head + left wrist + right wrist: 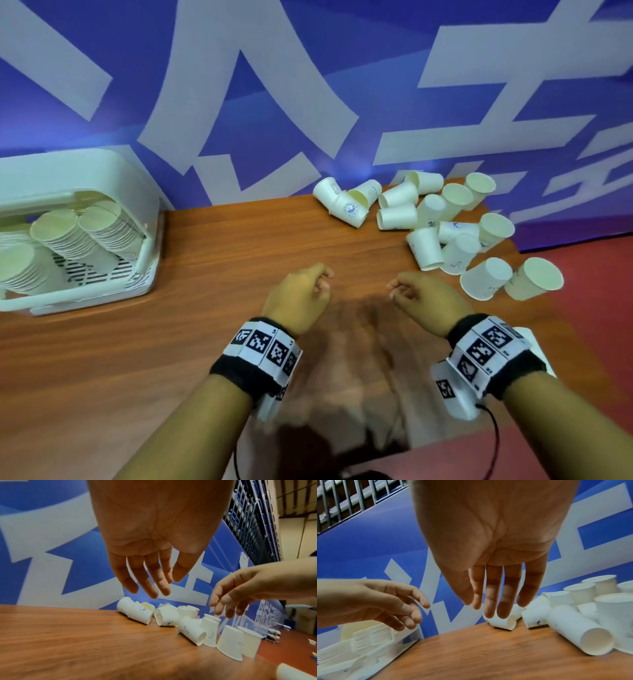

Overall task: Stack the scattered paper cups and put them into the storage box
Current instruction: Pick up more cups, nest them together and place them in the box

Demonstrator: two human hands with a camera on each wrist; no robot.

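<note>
Both hands (359, 291) slack, empty

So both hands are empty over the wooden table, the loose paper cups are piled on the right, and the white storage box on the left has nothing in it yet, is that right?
Not quite. The white storage box on the left is not bare inside: the head view shows stacks of nested paper cups already in it. The rest holds: the left hand and right hand are empty over the wooden table, and the loose paper cups lie on the right.

Head view steeply down over the table (205, 246); wrist views low, close along the palms, facing the wall.
</note>
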